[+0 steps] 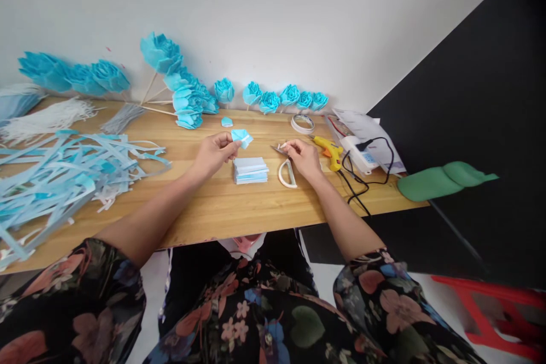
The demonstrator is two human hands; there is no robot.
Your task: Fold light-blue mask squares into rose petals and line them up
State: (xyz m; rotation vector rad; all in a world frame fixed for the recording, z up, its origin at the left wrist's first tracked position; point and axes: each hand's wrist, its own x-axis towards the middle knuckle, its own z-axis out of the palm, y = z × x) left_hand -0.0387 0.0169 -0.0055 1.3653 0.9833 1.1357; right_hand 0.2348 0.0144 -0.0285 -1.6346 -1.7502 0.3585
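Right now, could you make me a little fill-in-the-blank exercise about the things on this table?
The left grip pinches a small piece coloured mostly ____.
From left to right, the folded stack comes ____ the left grip and right grip.
The body of the glue gun is ____.
The bottle-shaped thing at far right is coloured ____.

Missing words: blue; between; yellow; green.

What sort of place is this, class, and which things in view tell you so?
Probably a small craft workspace: a wooden table bears a yellow glue gun, a heap of pale blue strips and handmade-looking blue flowers.
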